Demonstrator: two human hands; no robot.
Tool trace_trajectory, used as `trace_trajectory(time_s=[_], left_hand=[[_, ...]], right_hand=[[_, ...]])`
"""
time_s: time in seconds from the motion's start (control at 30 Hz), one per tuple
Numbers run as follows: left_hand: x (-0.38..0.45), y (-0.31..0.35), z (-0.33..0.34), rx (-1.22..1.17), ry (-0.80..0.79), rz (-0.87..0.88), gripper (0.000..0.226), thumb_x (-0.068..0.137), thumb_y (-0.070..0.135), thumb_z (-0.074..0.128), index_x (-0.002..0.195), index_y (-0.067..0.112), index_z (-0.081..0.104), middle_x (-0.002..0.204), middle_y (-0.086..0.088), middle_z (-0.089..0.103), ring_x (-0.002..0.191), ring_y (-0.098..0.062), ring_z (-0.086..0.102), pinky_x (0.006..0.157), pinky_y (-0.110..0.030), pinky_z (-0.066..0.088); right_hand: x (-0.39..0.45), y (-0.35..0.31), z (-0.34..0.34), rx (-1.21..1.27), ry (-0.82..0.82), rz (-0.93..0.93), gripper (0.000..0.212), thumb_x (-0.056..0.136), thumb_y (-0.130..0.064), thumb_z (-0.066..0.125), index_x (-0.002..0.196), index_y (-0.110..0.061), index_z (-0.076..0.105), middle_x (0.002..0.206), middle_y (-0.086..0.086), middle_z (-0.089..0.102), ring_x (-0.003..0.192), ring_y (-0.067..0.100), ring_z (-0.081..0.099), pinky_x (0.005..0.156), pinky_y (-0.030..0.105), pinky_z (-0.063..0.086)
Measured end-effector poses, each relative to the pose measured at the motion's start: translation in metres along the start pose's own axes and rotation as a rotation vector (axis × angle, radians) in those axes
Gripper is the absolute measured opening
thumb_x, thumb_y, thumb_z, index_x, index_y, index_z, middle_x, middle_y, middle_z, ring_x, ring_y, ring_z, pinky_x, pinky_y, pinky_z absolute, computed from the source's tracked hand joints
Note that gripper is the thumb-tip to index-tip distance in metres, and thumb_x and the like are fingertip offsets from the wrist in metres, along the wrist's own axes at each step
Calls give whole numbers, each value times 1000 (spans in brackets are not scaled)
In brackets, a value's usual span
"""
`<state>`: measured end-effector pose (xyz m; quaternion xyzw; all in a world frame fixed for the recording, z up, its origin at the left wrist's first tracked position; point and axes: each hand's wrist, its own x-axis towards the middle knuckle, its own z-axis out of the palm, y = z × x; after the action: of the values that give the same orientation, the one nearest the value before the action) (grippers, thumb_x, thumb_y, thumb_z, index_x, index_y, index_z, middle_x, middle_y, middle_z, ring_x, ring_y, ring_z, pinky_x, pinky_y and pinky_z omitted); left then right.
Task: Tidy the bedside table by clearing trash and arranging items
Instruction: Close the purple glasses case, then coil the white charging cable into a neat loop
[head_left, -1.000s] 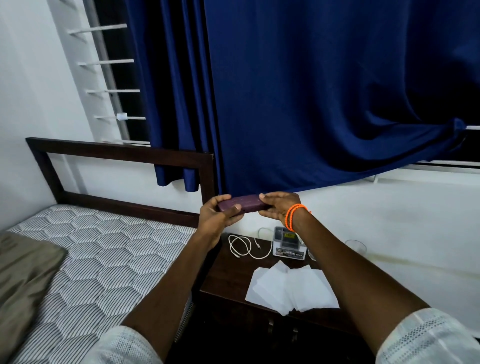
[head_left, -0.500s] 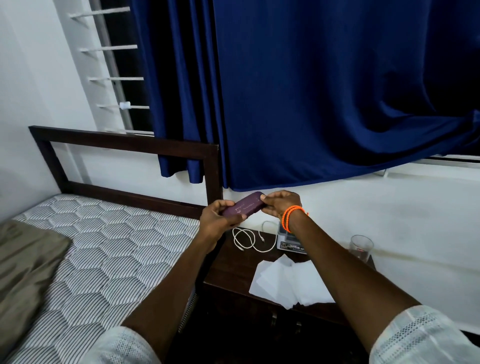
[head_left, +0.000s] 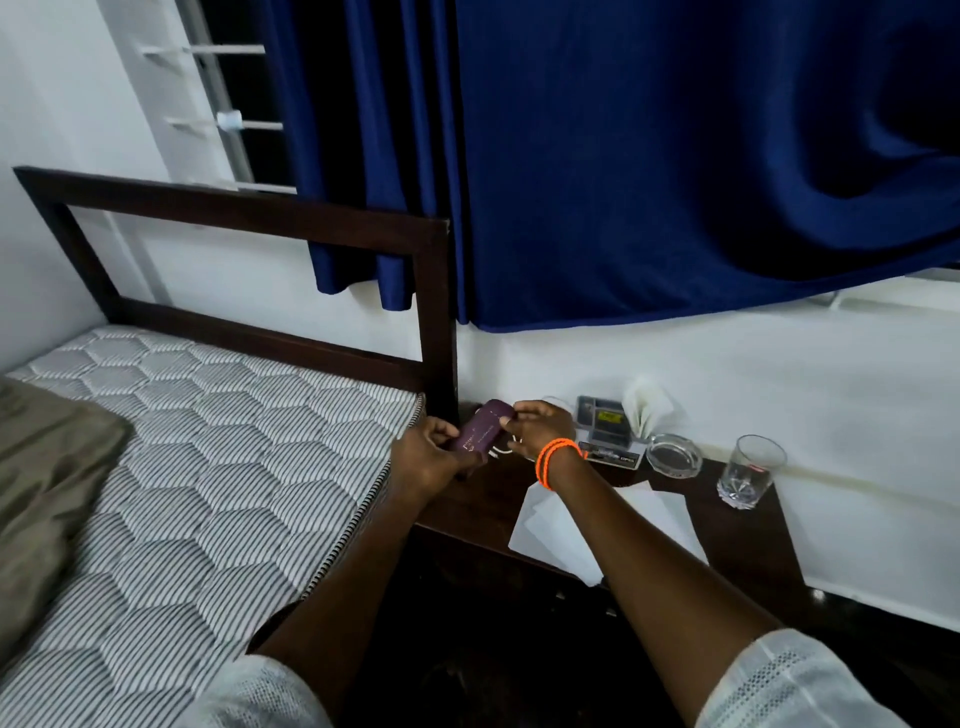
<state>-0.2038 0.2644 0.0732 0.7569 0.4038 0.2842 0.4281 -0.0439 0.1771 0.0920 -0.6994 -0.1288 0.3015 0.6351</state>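
Maroon case (head_left: 480, 432): a long, rounded box held low over the tabletop (head_left: 737, 535), at about ten o'clock of its surface, close by the headboard post (head_left: 436, 332).
Left hand (head_left: 423, 457): fingers curled round the near end of the case, thumb on top.
Right hand (head_left: 535, 427): fingertips pinch the far end, an orange bracelet (head_left: 556, 460) on the wrist.
Handling of the case: it looks stiff and light, a hard shell with a smooth skin, so it may slide in a loose hold; an end-to-end grip like this one, or a clasp across its middle, should suit it.
Writing on the case: a pale printed mark near the left-hand end, too small to read.
White cable (head_left: 496, 451): peeps out under the case; limp, best gathered in a loop.
Grey device (head_left: 605, 431): at twelve o'clock, with a yellow label and a strip of lettering on its front edge, possibly "OPS" but blurred.
Folded paper (head_left: 647, 410): stands upright behind the device; flimsy.
Glass ashtray (head_left: 674, 455): at one o'clock; heavy and breakable.
Drinking glass (head_left: 750, 473): at two o'clock; slippery, fragile, best taken round the body.
White sheets (head_left: 660, 514): loose at six o'clock, overhanging the near edge.
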Motion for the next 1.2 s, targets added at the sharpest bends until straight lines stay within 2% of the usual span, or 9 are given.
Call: trace_trajectory(time_s=[0.1,0.23,0.33,0.53,0.7,0.83,0.97,1.1,1.2], left_hand=[[2,-25,12,50,-6,-43,53,47,41,98,86,26,65,83,10,73,78,-12,71,74,-34,59],[8,-56,29,144,-26,-79,53,47,46,96,86,30,64,83,15,70,75,-3,65,65,-22,48],[10,-78,39,174,-42,-121,54,47,50,95,87,31,64,83,18,68,78,-5,65,69,-24,44],[16,-110,53,224,-42,-182,57,48,52,94,91,29,65,82,20,64,77,-4,60,73,-22,40],[17,-120,60,195,-37,-177,57,49,45,96,93,28,64,85,19,65,78,-5,62,72,-22,42],[19,-121,62,157,-68,-179,67,50,40,98,106,24,65,98,13,70,89,-8,67,78,-21,48],[21,-116,63,136,-22,-144,79,52,48,97,118,20,65,110,5,71,100,-12,68,90,-33,57],[30,-98,69,137,43,-68,69,59,57,87,117,25,65,108,11,70,102,-12,68,88,-33,58],[41,-86,80,182,33,-15,63,65,56,83,119,28,64,116,6,68,110,-14,64,93,-39,57]], right_hand=[[12,28,8,-7,-34,65,22,86,11,70,101,-4,63,83,9,62,95,27,60,97,53,52],[28,63,16,-43,-7,98,35,83,12,72,117,7,64,91,14,63,91,28,61,84,48,57],[38,87,20,-59,5,120,38,81,14,73,118,8,64,101,15,62,91,28,62,85,49,57],[55,118,28,-145,-8,115,37,80,11,76,115,6,66,103,13,64,89,26,63,87,49,60],[60,125,31,-182,-15,94,37,79,8,78,115,3,67,104,11,63,88,25,64,86,50,60],[62,124,25,-298,0,46,37,79,-2,82,114,0,70,112,16,70,103,32,69,94,49,57],[65,114,10,-652,29,-140,25,86,-11,74,110,-6,74,109,13,75,104,28,70,94,33,53],[72,101,-10,-1126,-7,-355,20,89,-9,57,101,-13,73,105,15,71,101,36,69,81,36,55],[81,94,-21,-1383,27,-439,27,90,-5,52,109,-14,68,109,14,66,98,37,71,78,39,56]])
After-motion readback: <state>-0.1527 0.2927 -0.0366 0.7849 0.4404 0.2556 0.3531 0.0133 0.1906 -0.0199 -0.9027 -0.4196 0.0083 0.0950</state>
